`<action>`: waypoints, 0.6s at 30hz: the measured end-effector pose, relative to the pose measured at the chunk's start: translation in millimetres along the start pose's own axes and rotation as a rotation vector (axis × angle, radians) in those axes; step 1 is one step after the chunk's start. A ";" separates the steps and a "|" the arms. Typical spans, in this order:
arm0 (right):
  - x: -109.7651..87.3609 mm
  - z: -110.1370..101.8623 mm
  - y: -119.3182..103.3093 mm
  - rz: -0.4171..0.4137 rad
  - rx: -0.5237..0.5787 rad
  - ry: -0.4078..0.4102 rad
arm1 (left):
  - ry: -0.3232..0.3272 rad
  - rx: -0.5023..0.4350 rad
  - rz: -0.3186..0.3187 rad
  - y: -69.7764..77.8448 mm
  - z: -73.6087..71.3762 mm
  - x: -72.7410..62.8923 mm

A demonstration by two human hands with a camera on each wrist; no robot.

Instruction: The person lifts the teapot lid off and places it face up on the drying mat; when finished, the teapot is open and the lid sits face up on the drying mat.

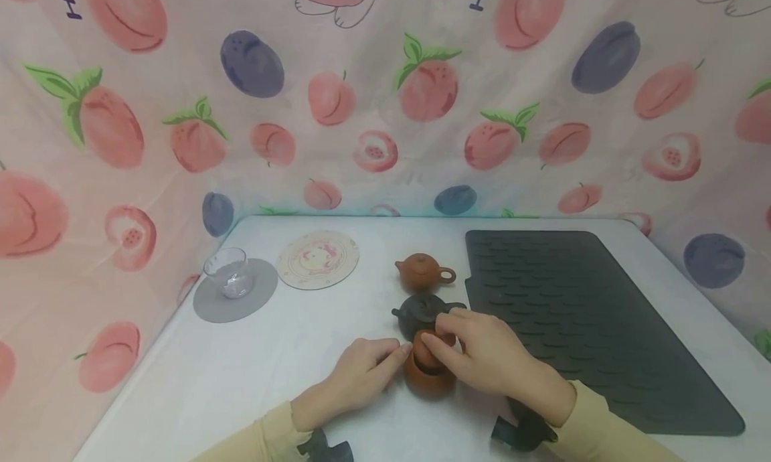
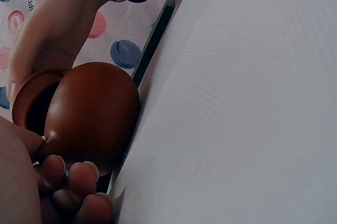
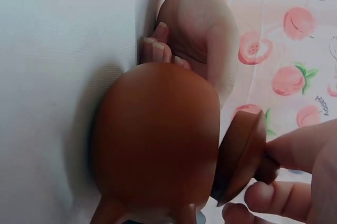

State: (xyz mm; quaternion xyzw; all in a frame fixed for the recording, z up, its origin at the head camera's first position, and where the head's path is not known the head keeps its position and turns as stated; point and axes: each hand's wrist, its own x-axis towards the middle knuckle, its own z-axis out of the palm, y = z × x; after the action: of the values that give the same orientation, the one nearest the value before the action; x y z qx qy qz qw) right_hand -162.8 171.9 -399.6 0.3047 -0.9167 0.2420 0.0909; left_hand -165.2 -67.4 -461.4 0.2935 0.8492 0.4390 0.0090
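Observation:
A reddish-brown clay teapot (image 1: 429,386) stands on the white table, close to the front of a row of teapots. My right hand (image 1: 490,351) pinches the knob of its lid (image 3: 243,150), which is tilted over the open top. From the left, my left hand (image 1: 364,375) holds the pot at its spout side, fingers curled; the grip is partly hidden. The pot's body (image 2: 95,113) fills much of the left wrist view. Just behind it is a black teapot (image 1: 417,315), partly covered by my right hand. Farther back sits another brown teapot (image 1: 419,272).
A large dark ridged mat (image 1: 542,301) lies at the right. On the far left, a clear glass cup (image 1: 236,281) stands on a grey round mat (image 1: 211,306), beside a patterned round mat (image 1: 319,280). A fruit-print cloth (image 1: 361,114) hangs behind the table.

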 end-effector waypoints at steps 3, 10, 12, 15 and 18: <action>0.3 0.0 -0.2 0.028 0.024 0.007 | -0.001 -0.001 -0.006 -0.5 -0.2 -0.7; 3.0 -1.8 -0.1 0.090 0.150 -0.022 | 0.009 0.002 -0.011 -0.9 -0.3 -0.7; 3.6 -2.8 -0.6 0.118 0.199 -0.035 | 0.010 0.006 -0.012 -1.2 -0.3 -0.5; 3.4 -4.3 -2.1 0.175 0.291 -0.059 | 0.006 0.011 -0.014 -2.4 0.0 -0.4; 2.5 -5.3 -3.6 0.232 0.396 -0.083 | -0.001 0.012 -0.019 -3.4 0.3 -0.6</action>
State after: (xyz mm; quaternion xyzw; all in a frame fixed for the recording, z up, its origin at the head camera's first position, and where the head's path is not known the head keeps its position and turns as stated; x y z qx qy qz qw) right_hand -162.4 170.7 -392.8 0.2188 -0.8833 0.4130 -0.0369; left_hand -166.3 -68.9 -464.2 0.2856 0.8544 0.4338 0.0118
